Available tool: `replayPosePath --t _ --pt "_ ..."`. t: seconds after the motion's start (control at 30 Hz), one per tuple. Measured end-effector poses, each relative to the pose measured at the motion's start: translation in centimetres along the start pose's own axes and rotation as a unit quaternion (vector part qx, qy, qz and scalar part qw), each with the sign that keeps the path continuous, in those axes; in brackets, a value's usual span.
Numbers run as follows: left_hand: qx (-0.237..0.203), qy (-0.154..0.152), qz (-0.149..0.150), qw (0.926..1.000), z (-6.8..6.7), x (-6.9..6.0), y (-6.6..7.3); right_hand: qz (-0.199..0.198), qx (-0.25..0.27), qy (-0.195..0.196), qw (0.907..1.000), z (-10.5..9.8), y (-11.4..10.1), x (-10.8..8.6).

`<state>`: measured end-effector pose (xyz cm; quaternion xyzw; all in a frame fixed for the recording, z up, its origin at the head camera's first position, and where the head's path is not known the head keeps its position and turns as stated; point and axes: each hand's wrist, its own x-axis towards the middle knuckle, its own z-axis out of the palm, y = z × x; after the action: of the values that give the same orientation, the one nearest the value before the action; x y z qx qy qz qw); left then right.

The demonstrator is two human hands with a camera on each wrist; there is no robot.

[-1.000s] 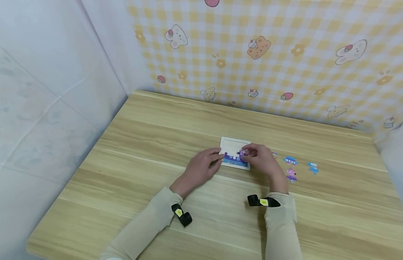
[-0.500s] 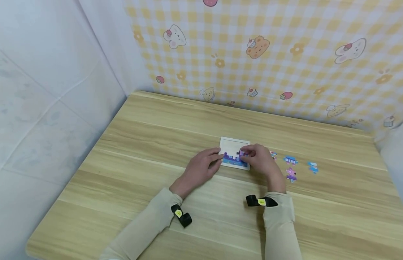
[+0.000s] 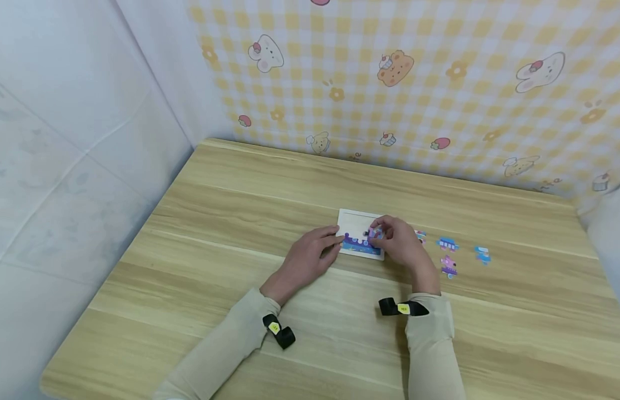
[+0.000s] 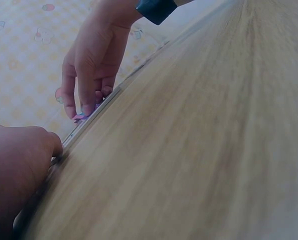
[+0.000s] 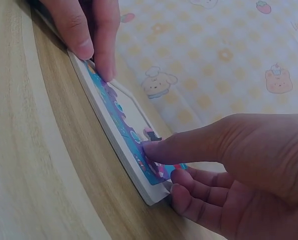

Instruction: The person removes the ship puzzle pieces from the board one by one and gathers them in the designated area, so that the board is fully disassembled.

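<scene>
A small white-rimmed jigsaw board lies on the table, its lower strip filled with blue and purple puzzle pieces. My left hand holds the board's left edge, with thumb and finger showing at the rim in the right wrist view. Over the lower right corner, my right hand pinches a purple puzzle piece between thumb and fingers. That piece is partly covered by the fingers, and I cannot tell whether it sits flush in the board. The board's upper part shows bare white.
Several loose puzzle pieces lie right of the board: a blue one, a pink and purple one, a blue and white one, and another beside the right hand. A yellow checked cloth hangs behind the table.
My right hand has shifted slightly left over the board's right side, uncovering more of the loose piece beside it. The left hand stays at the board's left edge.
</scene>
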<state>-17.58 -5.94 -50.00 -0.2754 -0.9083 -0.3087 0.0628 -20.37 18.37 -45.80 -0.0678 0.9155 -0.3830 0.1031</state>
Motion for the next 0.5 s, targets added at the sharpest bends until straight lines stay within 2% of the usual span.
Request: replayPosePath --t 0.27,0.5 --pt "0.001 -0.006 -0.008 0.9999 0.01 0.06 -0.04 -0.031 0.026 0.005 0.9992 -0.24 0.78 -0.06" --pt "0.006 0.001 0.012 0.9999 -0.08 0.1 -0.09 -0.023 0.045 0.006 0.9987 -0.45 0.93 -0.1"
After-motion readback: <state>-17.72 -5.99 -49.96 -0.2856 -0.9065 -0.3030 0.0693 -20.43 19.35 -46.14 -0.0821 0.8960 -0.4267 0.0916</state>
